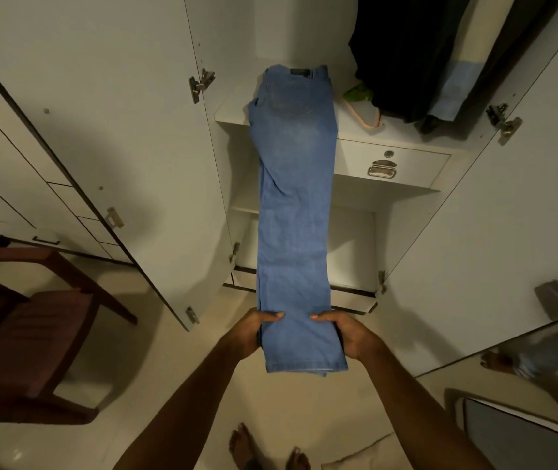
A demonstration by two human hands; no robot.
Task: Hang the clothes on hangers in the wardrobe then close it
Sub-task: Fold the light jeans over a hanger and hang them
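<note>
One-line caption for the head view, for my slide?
Both hands, left and right, grip the leg end of blue jeans stretched from the open wardrobe's shelf.

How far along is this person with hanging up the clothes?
Dark clothes already hang inside the wardrobe. In hand: the left hand and right hand grip the leg ends of blue jeans, whose waist rests on the shelf. Left: putting them on a hanger, perhaps the orange hanger lying there, then closing both open doors.
</note>
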